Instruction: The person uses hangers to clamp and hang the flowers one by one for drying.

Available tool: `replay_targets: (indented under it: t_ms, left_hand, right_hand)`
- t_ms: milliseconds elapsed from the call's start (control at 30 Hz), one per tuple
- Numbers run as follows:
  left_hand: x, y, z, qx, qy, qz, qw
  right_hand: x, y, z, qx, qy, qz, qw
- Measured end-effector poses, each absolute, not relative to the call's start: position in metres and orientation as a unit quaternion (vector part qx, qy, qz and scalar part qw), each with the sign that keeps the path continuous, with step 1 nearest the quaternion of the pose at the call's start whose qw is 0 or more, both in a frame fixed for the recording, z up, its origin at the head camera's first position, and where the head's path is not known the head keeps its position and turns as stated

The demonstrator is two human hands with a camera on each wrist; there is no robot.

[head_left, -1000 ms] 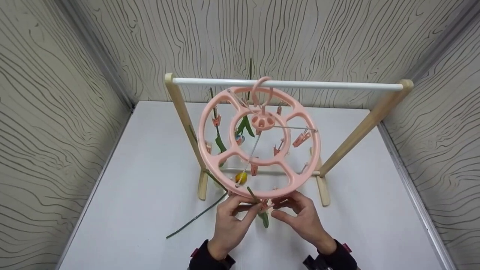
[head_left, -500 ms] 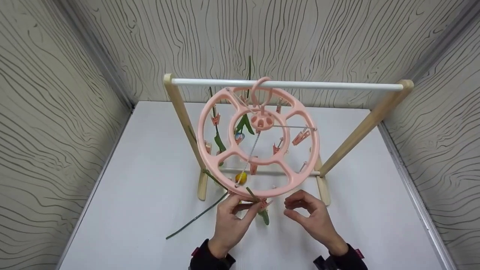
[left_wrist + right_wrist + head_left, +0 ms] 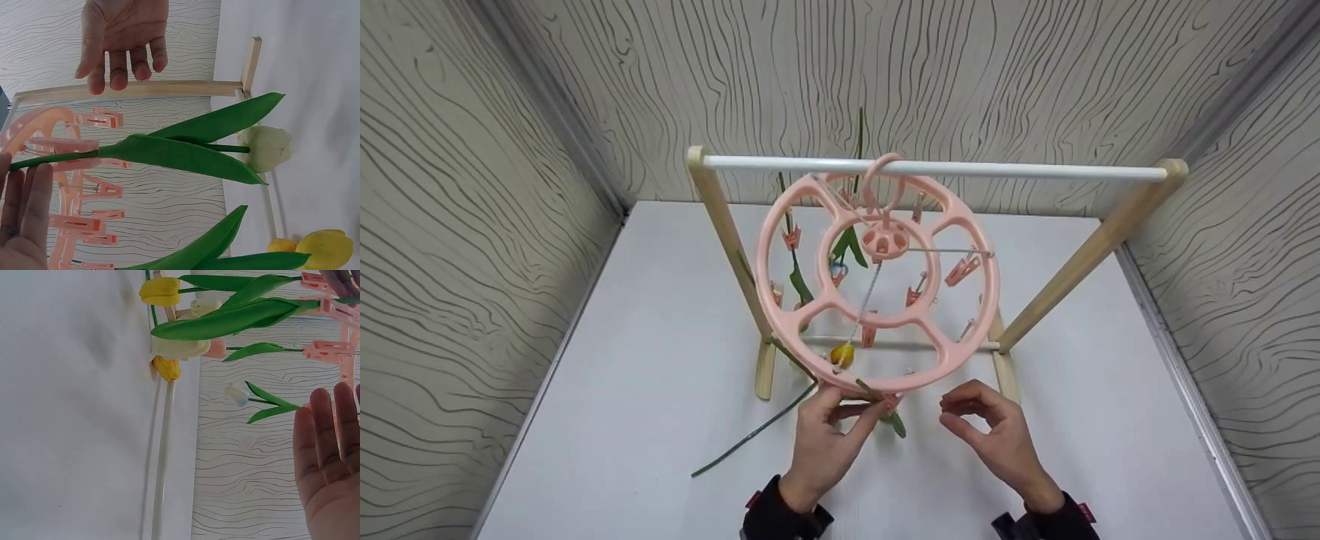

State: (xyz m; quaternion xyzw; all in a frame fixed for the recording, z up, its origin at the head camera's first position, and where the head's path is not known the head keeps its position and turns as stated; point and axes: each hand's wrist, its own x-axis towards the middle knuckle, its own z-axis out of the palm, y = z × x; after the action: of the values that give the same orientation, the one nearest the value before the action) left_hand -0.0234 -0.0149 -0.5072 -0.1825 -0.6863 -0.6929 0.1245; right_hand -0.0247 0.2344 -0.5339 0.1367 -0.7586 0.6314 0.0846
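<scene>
Two hands work under the pink peg hanger (image 3: 877, 281) on the wooden rack (image 3: 937, 169). At its near rim the left hand (image 3: 825, 442) pinches a tulip stem (image 3: 868, 391) by a peg (image 3: 889, 403); the right hand (image 3: 994, 435) hovers beside, fingers loosely curled, holding nothing. If the peg bites poorly, the tulip could slip out.

No readable text, label, brand, number or sign anywhere in these views.
</scene>
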Motion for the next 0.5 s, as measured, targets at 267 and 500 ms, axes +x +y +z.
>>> replay_targets:
  t_ms: [267, 500]
  left_hand:
    - [-0.02, -0.021, -0.51, -0.18, -0.694, -0.685, 0.129]
    - [-0.019, -0.037, -0.517, -0.17, -0.718, -0.663, 0.13]
  right_hand:
    - [-0.023, 0.237, -0.534, 0.129, -0.752, 0.64, 0.092]
    - [-0.021, 0.24, -0.535, 0.106, -0.761, 0.633, 0.091]
